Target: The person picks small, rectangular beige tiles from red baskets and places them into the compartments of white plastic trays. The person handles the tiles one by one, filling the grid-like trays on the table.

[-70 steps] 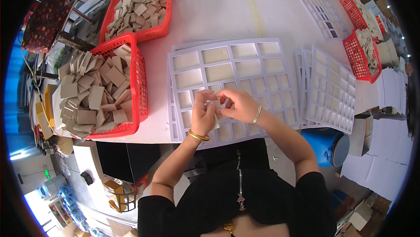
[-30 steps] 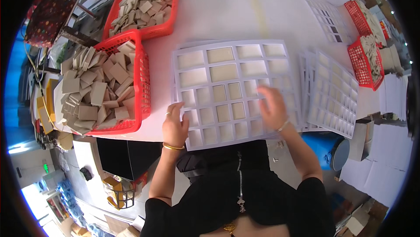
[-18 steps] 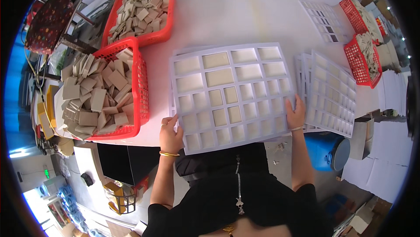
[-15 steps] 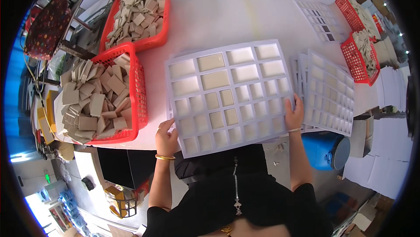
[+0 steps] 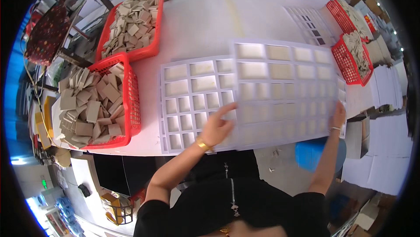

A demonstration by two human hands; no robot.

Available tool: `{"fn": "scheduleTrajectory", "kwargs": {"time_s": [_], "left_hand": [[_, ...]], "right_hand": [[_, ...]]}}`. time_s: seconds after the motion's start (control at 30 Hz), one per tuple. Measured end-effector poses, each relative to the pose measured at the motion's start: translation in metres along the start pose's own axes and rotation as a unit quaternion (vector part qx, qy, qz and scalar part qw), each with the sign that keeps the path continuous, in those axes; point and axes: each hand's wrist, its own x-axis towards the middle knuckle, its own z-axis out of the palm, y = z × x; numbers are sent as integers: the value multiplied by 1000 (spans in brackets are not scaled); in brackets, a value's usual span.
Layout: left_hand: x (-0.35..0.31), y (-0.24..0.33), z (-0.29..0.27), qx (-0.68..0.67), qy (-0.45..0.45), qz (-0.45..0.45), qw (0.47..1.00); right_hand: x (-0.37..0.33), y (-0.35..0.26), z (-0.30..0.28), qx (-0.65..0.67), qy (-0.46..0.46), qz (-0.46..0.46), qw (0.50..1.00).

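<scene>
A white compartment tray (image 5: 297,54), blurred by motion, is held level over the right side of the table. Beige tiles fill several cells of its second column; other cells look bare. My right hand (image 5: 337,115) grips its right edge. My left hand (image 5: 216,127) is at its left edge, index finger stretched to the rim and other fingers bent; part of the grip is hidden. Another white compartment tray (image 5: 189,91) lies flat on the table to the left, partly covered by the held one, with pale cells and at least one more tray edge beneath it.
Two red baskets full of beige tiles, a near one (image 5: 134,110) and a far one (image 5: 161,22), line the left. Smaller red baskets (image 5: 346,64) stand at the right, near a tray with dark cells (image 5: 306,22). A blue barrel (image 5: 306,156) is below the table edge.
The held tray has moved right in both hands, uncovering the tray beneath on the left. It now hides most of the stacked trays on the right. My left hand has swung right with it.
</scene>
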Motion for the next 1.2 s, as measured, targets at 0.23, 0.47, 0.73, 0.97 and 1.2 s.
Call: {"fn": "scheduleTrajectory", "kwargs": {"time_s": [0.23, 0.47, 0.73, 0.97, 1.2], "left_hand": [[83, -10, 104, -50, -80, 19, 995], [65, -22, 88, -18, 93, 21, 995], [24, -22, 10, -171, 252, 31, 952], [-48, -17, -99, 68, 375, 142, 914], [-98, 37, -260, 505, 368, 88, 775]], "right_hand": [[112, 58, -104, -237, 123, -117, 956], [-63, -140, 50, 2, -292, -181, 939], [-206, -315, 158, 123, -613, -242, 742], [-237, -330, 233, 191, -513, -282, 787], [-238, -311, 282, 111, -512, -232, 820]]}}
